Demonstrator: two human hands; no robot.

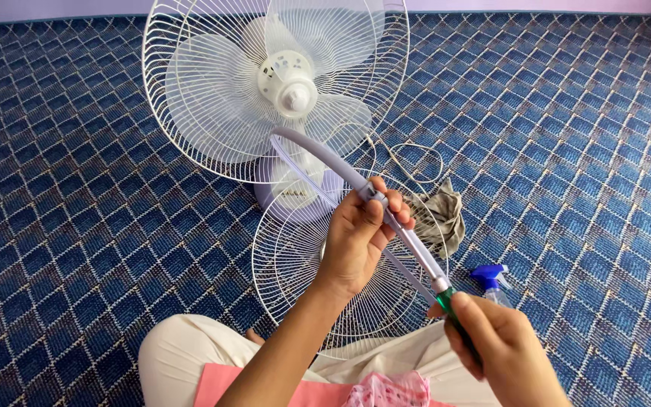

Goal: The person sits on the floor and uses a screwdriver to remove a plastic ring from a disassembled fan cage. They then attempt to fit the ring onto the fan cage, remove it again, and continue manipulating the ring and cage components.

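Nearest of all, the person's lap filled the bottom edge: pale trousers (178,354) over folded knees and a pink cloth (295,392) spread across them, a bit of white lace showing on it. They sat on a blue carpet (62,226) with a diamond pattern of light lines.

Just above the lap, the right hand (502,350) was closed around the green handle of a screwdriver (457,316), its grip pressed tight about the handle, the shaft end meeting the near end of a curved grey plastic band (386,207). The left hand (359,234), a little farther and to the left, pinched that same band between thumb and fingers, at a small metal fitting partway along it. The band arced from the right hand up and away to the left, ending near the fan's base.

Under both hands a loose white wire grille (295,264) lay flat on the carpet, its spokes running out from a round centre. Farther off stood the fan (276,83) itself, its rear cage open to view, translucent white blades and a white hub facing the person. A white cord (416,162) looped on the carpet to the right of it.

Right of the left hand, a crumpled grey rag (442,215) lay at the grille's edge. Nearer and farther right, a spray bottle (491,280) with a blue trigger head lay close beside the right hand.
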